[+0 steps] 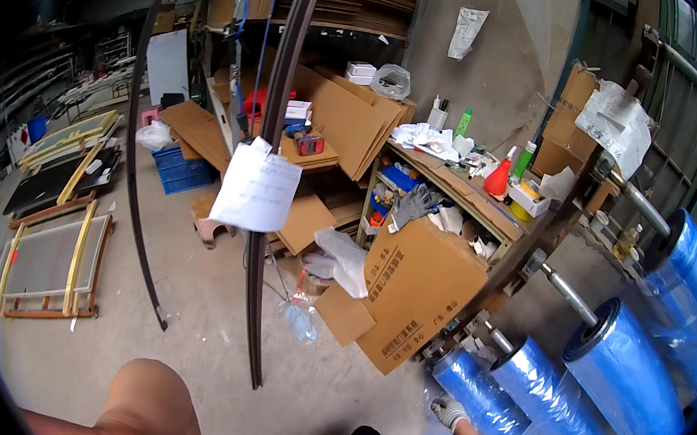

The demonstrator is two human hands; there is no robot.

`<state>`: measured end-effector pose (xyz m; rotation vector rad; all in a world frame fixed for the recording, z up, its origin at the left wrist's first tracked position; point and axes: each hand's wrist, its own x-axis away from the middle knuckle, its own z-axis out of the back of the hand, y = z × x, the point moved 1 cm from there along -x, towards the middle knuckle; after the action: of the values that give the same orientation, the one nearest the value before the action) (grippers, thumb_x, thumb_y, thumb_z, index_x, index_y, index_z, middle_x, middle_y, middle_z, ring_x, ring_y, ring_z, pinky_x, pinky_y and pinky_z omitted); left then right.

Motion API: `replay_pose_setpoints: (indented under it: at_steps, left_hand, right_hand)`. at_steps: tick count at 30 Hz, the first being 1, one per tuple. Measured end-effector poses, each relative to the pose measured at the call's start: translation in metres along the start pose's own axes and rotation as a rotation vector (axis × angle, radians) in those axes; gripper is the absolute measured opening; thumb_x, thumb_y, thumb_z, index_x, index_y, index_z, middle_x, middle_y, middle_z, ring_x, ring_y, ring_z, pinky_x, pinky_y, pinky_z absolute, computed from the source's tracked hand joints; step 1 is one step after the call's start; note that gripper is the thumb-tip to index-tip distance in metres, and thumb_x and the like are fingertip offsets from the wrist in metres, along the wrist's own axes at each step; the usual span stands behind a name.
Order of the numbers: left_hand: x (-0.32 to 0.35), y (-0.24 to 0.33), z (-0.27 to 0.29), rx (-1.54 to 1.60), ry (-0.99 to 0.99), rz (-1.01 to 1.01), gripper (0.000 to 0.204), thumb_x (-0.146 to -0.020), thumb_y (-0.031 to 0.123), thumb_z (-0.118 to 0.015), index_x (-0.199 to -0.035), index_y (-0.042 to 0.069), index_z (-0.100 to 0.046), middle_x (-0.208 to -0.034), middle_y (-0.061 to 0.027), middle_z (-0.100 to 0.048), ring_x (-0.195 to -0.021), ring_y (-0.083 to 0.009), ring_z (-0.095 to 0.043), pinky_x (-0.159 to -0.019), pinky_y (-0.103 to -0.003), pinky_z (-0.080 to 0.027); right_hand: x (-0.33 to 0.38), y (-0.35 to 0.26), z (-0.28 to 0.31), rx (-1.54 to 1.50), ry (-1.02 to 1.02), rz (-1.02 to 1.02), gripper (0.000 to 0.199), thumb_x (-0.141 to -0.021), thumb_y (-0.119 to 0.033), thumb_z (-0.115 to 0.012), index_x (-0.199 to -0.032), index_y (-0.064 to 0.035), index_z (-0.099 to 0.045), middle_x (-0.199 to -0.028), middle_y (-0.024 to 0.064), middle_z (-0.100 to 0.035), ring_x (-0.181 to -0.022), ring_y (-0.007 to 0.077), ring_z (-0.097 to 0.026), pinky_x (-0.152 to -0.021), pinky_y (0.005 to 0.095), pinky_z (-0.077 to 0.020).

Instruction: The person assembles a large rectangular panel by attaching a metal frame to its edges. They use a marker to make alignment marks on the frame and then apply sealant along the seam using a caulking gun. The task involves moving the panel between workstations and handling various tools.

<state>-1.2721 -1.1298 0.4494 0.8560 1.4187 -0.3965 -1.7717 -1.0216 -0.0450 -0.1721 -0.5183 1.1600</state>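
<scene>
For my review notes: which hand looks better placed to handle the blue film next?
Probably the right hand: gloved, it is right beside the nearest blue film roll, though contact is unclear. The left hand is out of view.

Red bottle [497,178] on cluttered workbench [458,180]; blue crate [181,173] on concrete floor [198,295].

In a crowded workshop, our gloved right hand [449,413] is at the near blue film roll [482,401], whether gripping we cannot tell, beside more rolls [622,378] on metal shafts. We face a printed cardboard panel [421,287] leaning against a cluttered workbench [472,199], and white paper [258,185] on dark strips [254,317].
</scene>
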Motion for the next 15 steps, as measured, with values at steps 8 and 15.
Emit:
replay_pose_setpoints:
  at_steps: [8,15]
  left_hand:
    - [-0.066,-0.171,0.027,0.001,-0.079,0.025,0.03,-0.095,0.025,-0.045,-0.099,0.006,-0.068,-0.098,-0.0102,-0.065,-0.079,-0.0269,-0.06,-0.067,-0.034,-0.051]
    - [-0.148,-0.312,0.002,-0.076,-0.118,0.115,0.031,-0.095,0.024,-0.044,-0.099,0.005,-0.068,-0.099,-0.0106,-0.065,-0.08,-0.0271,-0.06,-0.068,-0.034,-0.051]
  right_hand:
    - [-0.211,-0.05,0.156,-0.282,0.516,0.194,0.022,-0.08,-0.02,-0.06,-0.094,-0.0037,-0.064,-0.092,0.0188,-0.063,-0.088,0.0349,-0.06,-0.079,0.0383,-0.0476]
    - [-0.432,-0.126,0.349,-0.199,0.921,0.475,0.02,-0.081,-0.015,-0.058,-0.098,-0.0046,-0.06,-0.096,0.0203,-0.06,-0.092,0.0379,-0.056,-0.082,0.0426,-0.0448]
